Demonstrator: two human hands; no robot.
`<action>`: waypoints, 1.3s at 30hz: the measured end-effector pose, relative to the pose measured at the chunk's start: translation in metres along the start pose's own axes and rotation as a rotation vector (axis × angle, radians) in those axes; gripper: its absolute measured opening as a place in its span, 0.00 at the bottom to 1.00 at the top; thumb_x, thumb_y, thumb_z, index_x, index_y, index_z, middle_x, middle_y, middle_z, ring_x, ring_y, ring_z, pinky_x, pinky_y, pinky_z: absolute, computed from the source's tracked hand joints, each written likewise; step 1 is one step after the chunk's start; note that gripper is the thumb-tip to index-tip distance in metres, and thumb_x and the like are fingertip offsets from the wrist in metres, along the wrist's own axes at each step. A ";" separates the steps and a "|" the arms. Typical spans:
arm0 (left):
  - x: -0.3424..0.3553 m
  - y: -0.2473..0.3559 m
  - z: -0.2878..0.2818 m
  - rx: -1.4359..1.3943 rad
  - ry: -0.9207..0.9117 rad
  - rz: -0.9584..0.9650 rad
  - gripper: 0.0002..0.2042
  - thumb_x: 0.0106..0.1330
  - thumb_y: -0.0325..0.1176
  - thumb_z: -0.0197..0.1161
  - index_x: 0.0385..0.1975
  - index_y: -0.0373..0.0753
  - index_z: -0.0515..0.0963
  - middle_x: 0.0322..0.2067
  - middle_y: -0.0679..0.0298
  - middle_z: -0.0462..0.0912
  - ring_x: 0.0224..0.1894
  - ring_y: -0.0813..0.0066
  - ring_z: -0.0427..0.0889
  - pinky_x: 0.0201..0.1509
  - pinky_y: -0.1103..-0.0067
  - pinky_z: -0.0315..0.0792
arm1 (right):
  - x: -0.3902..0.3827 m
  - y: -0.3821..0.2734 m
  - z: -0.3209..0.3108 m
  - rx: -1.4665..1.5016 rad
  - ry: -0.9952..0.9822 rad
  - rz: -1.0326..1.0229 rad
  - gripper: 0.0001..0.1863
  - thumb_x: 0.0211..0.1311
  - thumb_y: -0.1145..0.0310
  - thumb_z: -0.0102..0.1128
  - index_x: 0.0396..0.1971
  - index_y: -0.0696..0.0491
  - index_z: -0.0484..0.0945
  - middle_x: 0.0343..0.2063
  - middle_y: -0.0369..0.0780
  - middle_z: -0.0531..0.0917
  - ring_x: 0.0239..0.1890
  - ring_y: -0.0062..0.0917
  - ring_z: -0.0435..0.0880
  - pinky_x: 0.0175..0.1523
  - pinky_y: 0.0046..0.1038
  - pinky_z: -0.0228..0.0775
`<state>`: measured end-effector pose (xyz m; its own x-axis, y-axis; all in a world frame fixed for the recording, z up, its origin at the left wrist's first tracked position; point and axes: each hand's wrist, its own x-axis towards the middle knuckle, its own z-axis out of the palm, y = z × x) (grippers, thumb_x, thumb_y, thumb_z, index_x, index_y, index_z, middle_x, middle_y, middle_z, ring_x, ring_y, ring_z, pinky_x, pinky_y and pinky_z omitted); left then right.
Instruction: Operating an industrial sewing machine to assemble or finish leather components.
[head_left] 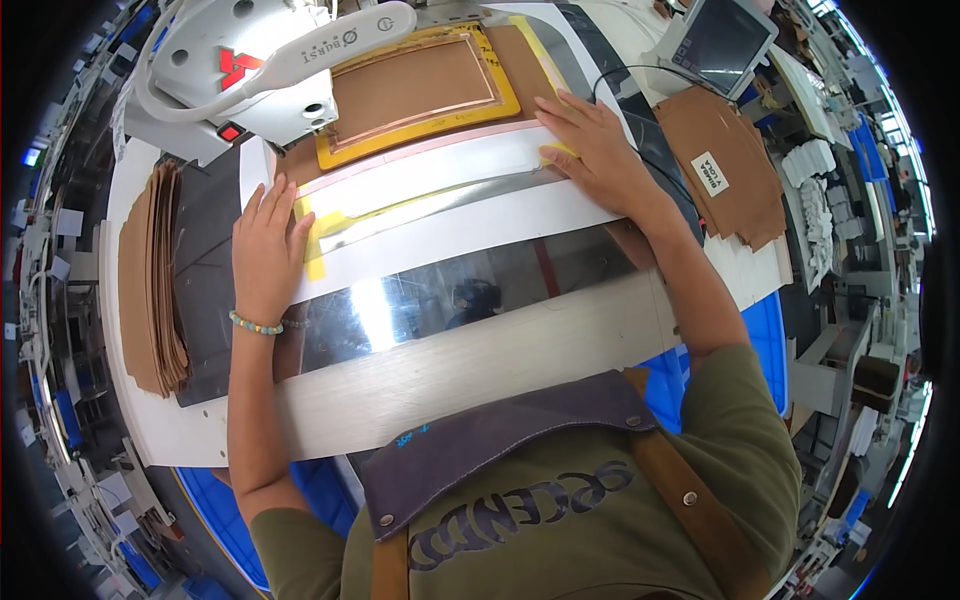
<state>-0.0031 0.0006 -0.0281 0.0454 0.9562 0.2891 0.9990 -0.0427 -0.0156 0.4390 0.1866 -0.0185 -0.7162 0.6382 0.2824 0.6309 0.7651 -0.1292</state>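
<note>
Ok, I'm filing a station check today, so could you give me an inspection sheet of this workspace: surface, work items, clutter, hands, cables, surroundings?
Surface: pale worktop bearing a mirror-like metal plate.
Work items: yellow rectangular frame around a brown panel; white sheet nearer the person, with yellow strips at both sides.
Clutter: stacked brown pieces at left and right; tilted screen at upper right.
Hands: left hand open by the left strip; right hand open, fingertips near the right strip.
Cables: thin black cable arching near the screen.
Surroundings: white machine head at upper left; blue bins below; other workstations, details unclear.
</note>
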 end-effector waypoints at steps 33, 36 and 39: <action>-0.001 0.006 0.002 -0.170 0.086 -0.062 0.28 0.77 0.46 0.65 0.74 0.42 0.75 0.79 0.53 0.67 0.82 0.43 0.58 0.81 0.54 0.57 | -0.007 0.010 -0.004 0.001 -0.018 0.033 0.32 0.83 0.48 0.51 0.76 0.52 0.70 0.81 0.38 0.66 0.84 0.38 0.55 0.86 0.51 0.41; -0.006 -0.007 0.004 -0.138 0.037 0.000 0.28 0.78 0.42 0.63 0.75 0.41 0.72 0.79 0.52 0.65 0.82 0.42 0.58 0.81 0.54 0.56 | -0.005 0.005 0.002 -0.017 -0.051 0.059 0.33 0.82 0.48 0.52 0.76 0.53 0.70 0.81 0.37 0.66 0.84 0.39 0.56 0.85 0.53 0.43; -0.007 -0.003 0.001 -0.162 0.001 -0.011 0.28 0.79 0.40 0.61 0.77 0.41 0.71 0.80 0.52 0.64 0.82 0.42 0.57 0.82 0.54 0.54 | -0.005 0.007 0.008 -0.028 -0.031 0.024 0.33 0.82 0.49 0.53 0.77 0.53 0.69 0.81 0.40 0.65 0.85 0.39 0.54 0.85 0.54 0.42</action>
<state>-0.0061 -0.0059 -0.0307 0.0339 0.9566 0.2894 0.9868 -0.0780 0.1420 0.4447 0.1892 -0.0283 -0.7096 0.6588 0.2500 0.6555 0.7473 -0.1088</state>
